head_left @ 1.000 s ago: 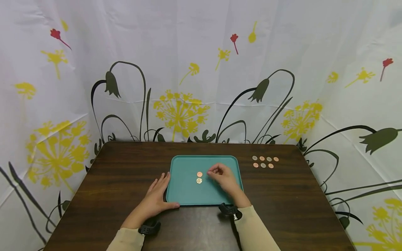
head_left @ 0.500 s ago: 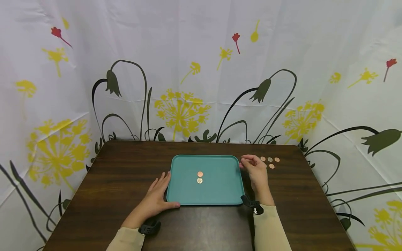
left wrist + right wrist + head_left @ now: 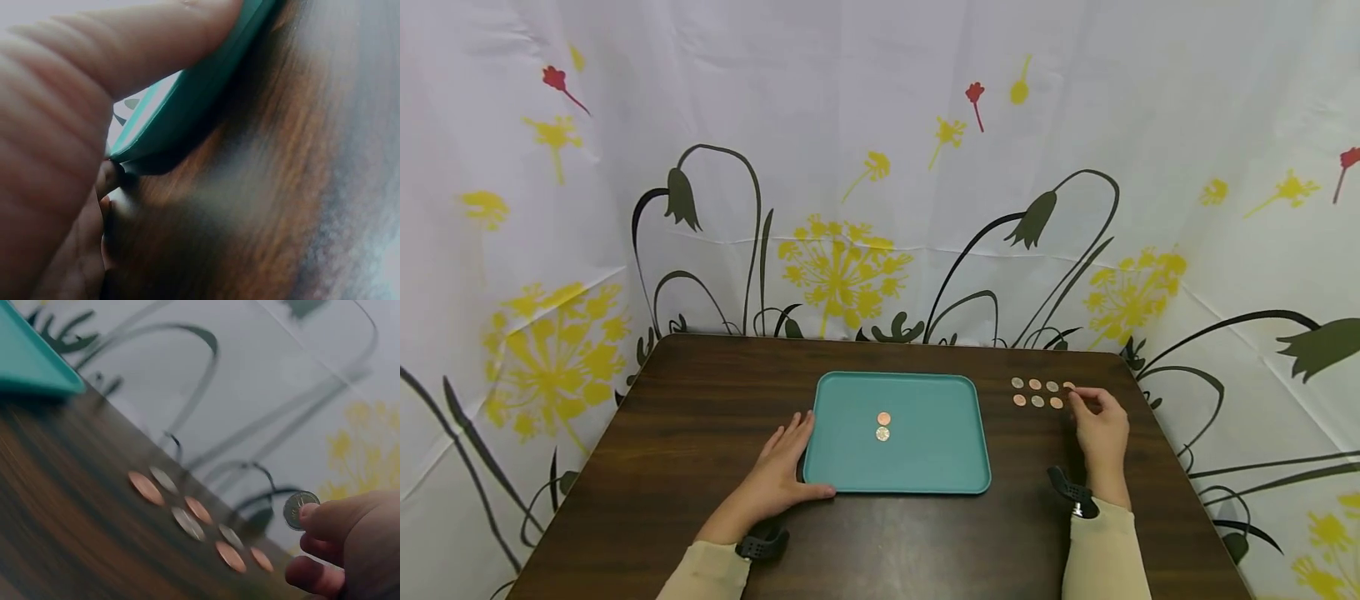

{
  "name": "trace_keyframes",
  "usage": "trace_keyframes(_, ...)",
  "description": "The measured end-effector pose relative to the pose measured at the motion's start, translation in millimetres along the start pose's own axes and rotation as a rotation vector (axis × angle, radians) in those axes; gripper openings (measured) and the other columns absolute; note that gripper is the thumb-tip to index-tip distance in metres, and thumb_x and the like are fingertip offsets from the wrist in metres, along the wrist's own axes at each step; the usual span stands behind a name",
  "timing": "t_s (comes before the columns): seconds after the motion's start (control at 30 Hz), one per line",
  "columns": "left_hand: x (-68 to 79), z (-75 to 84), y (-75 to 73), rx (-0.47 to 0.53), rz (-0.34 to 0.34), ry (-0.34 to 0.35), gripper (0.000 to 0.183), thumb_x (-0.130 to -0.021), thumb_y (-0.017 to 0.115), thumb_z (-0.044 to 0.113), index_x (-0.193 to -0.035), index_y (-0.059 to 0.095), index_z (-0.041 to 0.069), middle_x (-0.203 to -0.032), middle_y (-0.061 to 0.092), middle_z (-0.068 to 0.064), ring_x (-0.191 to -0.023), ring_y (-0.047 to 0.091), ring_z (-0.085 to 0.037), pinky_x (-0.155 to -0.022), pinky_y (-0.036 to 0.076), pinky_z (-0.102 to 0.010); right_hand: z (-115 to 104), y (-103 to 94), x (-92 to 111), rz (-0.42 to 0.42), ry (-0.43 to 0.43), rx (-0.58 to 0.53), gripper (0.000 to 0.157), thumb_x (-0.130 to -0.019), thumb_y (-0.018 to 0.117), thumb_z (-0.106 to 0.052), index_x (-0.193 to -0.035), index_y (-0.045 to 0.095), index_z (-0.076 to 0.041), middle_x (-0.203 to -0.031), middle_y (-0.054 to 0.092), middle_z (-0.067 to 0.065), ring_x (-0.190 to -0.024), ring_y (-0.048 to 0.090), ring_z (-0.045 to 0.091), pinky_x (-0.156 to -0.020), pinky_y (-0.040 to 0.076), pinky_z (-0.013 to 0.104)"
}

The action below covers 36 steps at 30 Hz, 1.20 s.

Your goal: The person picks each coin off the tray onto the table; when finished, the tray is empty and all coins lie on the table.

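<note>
My right hand (image 3: 1101, 429) pinches a silver-coloured coin (image 3: 300, 510) between thumb and fingertips, at the right end of two short rows of coins. A copper coin (image 3: 1035, 384) and a silver one (image 3: 1037, 401) belong to those rows, where both colours alternate. At the near left corner of a teal tray (image 3: 932, 458), my left hand (image 3: 771, 471) rests with fingers spread along the left side and thumb (image 3: 181, 31) along the front rim. Inside the tray, a copper coin (image 3: 883, 418) lies just beyond a pale shiny coin (image 3: 883, 433).
All of this is on a dark wooden table (image 3: 715, 392). A white curtain (image 3: 880, 100) printed with flowers hangs behind and beside it. Black straps (image 3: 763, 546) are worn on both wrists.
My right hand has moved from over the tray, across its right edge, to the right end of the coin rows. My left hand keeps its place at the tray; the two coins inside have not moved.
</note>
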State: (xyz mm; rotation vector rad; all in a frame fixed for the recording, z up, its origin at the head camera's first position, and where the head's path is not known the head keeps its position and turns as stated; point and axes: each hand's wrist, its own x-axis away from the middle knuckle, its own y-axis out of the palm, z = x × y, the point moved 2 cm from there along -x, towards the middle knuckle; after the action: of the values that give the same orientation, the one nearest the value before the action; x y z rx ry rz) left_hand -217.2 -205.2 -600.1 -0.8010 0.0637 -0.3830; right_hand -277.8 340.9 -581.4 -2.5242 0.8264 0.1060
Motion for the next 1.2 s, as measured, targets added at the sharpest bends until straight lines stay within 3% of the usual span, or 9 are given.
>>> trace_keyframes(0.17,-2.2,2.2,0.1,-0.010,0.000,-0.003,0.135,-0.082,0.091,0.061,-0.176,0.012,0.005,-0.184,0.013,-0.016,-0.172,0.005,-0.040,-0.136,0.001,-0.065,24.5,-15.6,-4.6,0.060,0.093,0.005,0.027,-0.099,0.083,-0.029,-0.109,0.080,-0.004,-0.077,0.065,-0.018,-0.066,0.057,-0.001,-0.059,0.048,0.016)
trace_keyframes(0.27,-2.6,2.6,1.1,-0.013,-0.007,-0.002,0.135,-0.082,0.091,0.061,-0.176,0.011,0.005,-0.184,0.013,-0.017,-0.172,0.005,-0.040,-0.135,0.000,-0.065,31.6,-16.8,-5.1,0.066,0.129,0.035,0.031,-0.098,0.084,-0.033,-0.111,0.078,-0.005,-0.073,0.061,-0.023,-0.070,0.055,0.001,-0.061,0.044,0.020)
trace_keyframes(0.4,-3.3,2.1,2.1,-0.010,-0.004,0.002,0.136,-0.082,0.091,0.062,-0.176,0.011,0.005,-0.184,0.013,-0.017,-0.172,0.005,-0.040,-0.135,0.000,-0.066,31.6,-16.0,-5.8,0.083,0.103,0.126,0.024,-0.098,0.083,-0.030,-0.109,0.076,-0.009,-0.073,0.064,-0.018,-0.068,0.054,0.002,-0.064,0.043,0.023)
trace_keyframes(0.63,-2.5,-0.9,2.8,-0.010,0.019,0.012,0.135,-0.083,0.091,0.060,-0.176,0.011,0.005,-0.183,0.014,-0.016,-0.172,0.007,-0.041,-0.135,0.001,-0.067,28.7,-8.8,-7.3,0.054,0.041,0.246,0.018,-0.101,0.077,-0.026,-0.105,0.083,-0.009,-0.094,0.078,0.014,-0.082,0.064,0.022,-0.072,0.043,0.033)
trace_keyframes(0.9,-1.5,-0.3,1.9,-0.022,0.023,0.015,0.135,-0.082,0.091,0.061,-0.175,0.012,0.004,-0.183,0.015,-0.017,-0.172,0.008,-0.041,-0.135,0.002,-0.067,23.3,-6.5,-4.8,0.031,0.069,0.251,0.021,-0.102,0.075,-0.027,-0.108,0.074,-0.006,-0.096,0.077,0.016,-0.083,0.064,0.028,-0.071,0.044,0.036)
trace_keyframes(1.07,-2.0,-0.4,2.1,-0.027,0.020,0.008,0.135,-0.082,0.091,0.061,-0.176,0.012,0.004,-0.183,0.014,-0.017,-0.172,0.007,-0.041,-0.135,0.002,-0.066,22.5,-6.0,-4.5,0.003,0.097,0.253,0.028,-0.102,0.076,-0.032,-0.112,0.076,-0.005,-0.101,0.079,0.017,-0.088,0.067,0.032,-0.073,0.045,0.038)
trace_keyframes(1.2,-2.5,0.4,2.2,-0.026,0.013,0.006,0.134,-0.083,0.091,0.061,-0.176,0.012,0.004,-0.184,0.014,-0.016,-0.172,0.006,-0.040,-0.135,0.001,-0.065,23.9,-4.6,-5.1,0.007,0.082,0.287,0.022,-0.102,0.074,-0.027,-0.109,0.078,-0.006,-0.099,0.079,0.017,-0.087,0.067,0.032,-0.073,0.045,0.038)
